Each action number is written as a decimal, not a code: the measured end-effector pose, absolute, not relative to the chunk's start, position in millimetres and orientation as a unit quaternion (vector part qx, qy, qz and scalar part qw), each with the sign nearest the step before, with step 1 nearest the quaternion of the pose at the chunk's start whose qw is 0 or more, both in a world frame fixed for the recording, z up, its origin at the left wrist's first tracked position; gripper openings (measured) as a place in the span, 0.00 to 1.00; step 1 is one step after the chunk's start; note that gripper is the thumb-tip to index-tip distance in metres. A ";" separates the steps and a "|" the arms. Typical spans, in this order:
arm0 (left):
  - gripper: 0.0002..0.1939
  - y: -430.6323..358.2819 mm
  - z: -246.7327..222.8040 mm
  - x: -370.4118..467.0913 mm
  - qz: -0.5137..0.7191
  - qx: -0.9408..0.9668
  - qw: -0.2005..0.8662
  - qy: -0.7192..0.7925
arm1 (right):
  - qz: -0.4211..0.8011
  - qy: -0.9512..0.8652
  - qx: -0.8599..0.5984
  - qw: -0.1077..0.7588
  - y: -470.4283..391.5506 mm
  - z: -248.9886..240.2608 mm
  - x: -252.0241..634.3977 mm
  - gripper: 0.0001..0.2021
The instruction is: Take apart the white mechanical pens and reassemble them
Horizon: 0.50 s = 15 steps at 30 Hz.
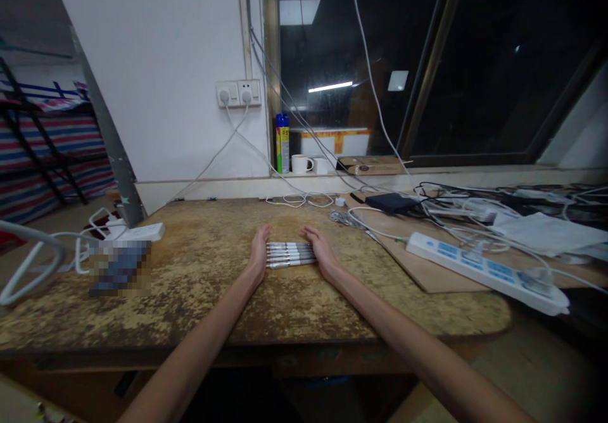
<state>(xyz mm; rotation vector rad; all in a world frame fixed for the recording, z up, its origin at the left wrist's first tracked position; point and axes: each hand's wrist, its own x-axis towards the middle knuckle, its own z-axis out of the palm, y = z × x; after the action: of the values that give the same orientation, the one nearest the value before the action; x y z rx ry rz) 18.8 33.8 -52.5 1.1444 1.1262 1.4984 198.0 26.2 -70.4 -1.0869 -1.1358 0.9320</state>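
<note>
Several silver-and-white pens lie side by side in a flat row on the worn wooden table. My left hand stands on edge at the row's left end, its palm against or very close to the pen ends. Facing it from the right, my right hand has its palm at the opposite ends and covers some of the tips. Both hands have their fingers stretched out, pointing away from me. Neither hand is wrapped round the pens.
A white power strip lies across a brown board at right, among tangled cables. Behind the hands is a small heap of metallic bits. A mug and spray can stand on the sill. A blurred-out object lies left.
</note>
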 end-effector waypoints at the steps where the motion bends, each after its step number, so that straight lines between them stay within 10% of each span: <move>1: 0.22 33.8 -51.2 19.3 0.612 0.457 0.462 0.451 | 0.411 -0.486 -0.466 0.615 27.1 -70.2 197.8 0.19; 15: 0.17 38.3 -46.1 23.5 0.633 0.406 0.506 0.422 | 0.387 -0.492 -0.457 0.632 48.4 -86.2 198.1 0.19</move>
<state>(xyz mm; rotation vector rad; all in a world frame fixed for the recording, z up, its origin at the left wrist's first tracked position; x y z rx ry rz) 23.5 38.3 -46.1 0.9789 1.0189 1.5271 198.1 48.4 -86.2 -1.0447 -1.1262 0.8843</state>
